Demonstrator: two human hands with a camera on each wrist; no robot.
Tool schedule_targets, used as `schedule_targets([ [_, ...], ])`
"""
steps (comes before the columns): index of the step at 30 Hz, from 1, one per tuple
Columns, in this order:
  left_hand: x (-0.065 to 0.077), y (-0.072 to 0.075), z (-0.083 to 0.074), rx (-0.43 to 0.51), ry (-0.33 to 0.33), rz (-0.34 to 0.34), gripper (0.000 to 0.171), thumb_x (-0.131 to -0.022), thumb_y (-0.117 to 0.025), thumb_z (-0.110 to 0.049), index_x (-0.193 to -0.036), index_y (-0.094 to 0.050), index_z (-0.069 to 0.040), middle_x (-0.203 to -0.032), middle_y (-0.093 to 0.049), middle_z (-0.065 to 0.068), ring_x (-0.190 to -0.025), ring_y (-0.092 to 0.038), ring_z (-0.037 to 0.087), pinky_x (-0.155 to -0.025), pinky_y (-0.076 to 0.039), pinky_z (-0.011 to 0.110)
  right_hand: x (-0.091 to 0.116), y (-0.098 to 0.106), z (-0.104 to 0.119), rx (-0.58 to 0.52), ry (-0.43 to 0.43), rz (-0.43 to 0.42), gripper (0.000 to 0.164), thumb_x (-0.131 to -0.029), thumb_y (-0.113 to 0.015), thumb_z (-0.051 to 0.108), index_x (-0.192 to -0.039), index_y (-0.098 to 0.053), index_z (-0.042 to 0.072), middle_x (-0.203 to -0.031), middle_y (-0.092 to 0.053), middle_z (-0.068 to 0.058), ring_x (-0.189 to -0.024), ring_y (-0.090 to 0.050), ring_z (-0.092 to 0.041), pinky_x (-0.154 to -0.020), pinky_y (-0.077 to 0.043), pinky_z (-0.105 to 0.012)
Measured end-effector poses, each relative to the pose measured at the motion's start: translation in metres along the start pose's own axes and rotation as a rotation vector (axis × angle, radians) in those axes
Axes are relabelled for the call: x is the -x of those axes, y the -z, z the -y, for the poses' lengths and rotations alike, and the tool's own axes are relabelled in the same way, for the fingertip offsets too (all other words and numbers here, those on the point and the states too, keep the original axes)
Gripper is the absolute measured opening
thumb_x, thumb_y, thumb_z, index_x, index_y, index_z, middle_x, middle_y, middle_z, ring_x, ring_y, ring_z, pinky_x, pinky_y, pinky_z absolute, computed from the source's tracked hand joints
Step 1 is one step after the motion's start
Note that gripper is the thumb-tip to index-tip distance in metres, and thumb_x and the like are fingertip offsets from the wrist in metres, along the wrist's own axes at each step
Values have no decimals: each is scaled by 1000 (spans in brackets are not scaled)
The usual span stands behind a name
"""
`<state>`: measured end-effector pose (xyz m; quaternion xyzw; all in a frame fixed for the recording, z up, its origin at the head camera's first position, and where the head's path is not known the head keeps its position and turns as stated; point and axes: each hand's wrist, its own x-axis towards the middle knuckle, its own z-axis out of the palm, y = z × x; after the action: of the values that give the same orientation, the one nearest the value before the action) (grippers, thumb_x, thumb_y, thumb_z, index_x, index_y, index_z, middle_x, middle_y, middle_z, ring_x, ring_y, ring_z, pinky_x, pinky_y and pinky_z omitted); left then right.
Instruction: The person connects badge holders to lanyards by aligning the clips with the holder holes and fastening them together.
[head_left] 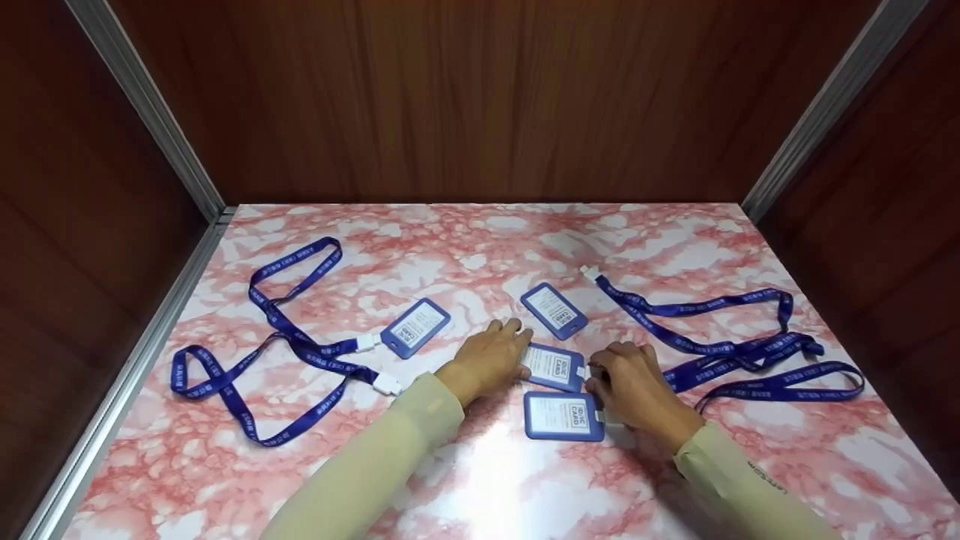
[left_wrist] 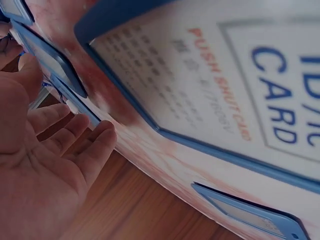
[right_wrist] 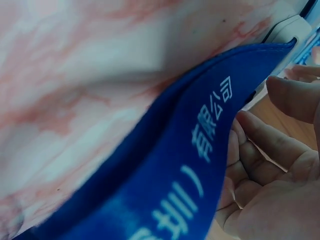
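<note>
A blue card holder (head_left: 553,367) with a white card inside lies on the table between both hands. My left hand (head_left: 487,358) is at its left end, the thumb right at the edge; in the left wrist view the fingers (left_wrist: 102,145) are extended and spread. At the holder's right end, the curled fingers of my right hand (head_left: 634,382) pinch a white clip (head_left: 591,372), partly hidden by them. A second card holder (head_left: 564,416) lies just nearer, with another clip (head_left: 600,417) at its right end. A blue lanyard (right_wrist: 200,135) printed with white characters runs past the right hand.
One card holder (head_left: 553,310) lies tilted beyond the hands, another (head_left: 416,328) to the left. Two looped lanyards (head_left: 292,337) spread on the left, their white clips near the left sleeve. More lanyard straps (head_left: 705,306) lie on the right. Wooden panels (head_left: 480,105) enclose the table.
</note>
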<state>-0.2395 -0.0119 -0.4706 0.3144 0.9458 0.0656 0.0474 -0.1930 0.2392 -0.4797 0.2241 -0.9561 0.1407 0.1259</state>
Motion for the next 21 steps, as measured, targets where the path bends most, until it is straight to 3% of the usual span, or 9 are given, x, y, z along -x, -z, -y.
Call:
schedule_targets([
  [6, 10, 3, 6, 66, 11, -34, 67, -102, -60, -44, -155, -43, -7, -151, -45, 12, -134, -48, 31, -109, -45, 44, -1, 2, 0, -8, -24, 23, 18, -86, -82, 15, -100, -75, 6, -96, -74, -6, -93, -63, -29, -80, -37, -43],
  [21, 35, 2, 11, 40, -12, -81, 66, -103, -56, -48, -152, -46, -4, -149, -49, 14, -133, -49, 32, -111, -43, 46, -6, 8, -4, 12, -40, 14, 24, -91, -78, 21, -107, -75, 3, -103, -74, -11, -99, -65, -33, -91, -39, -54],
])
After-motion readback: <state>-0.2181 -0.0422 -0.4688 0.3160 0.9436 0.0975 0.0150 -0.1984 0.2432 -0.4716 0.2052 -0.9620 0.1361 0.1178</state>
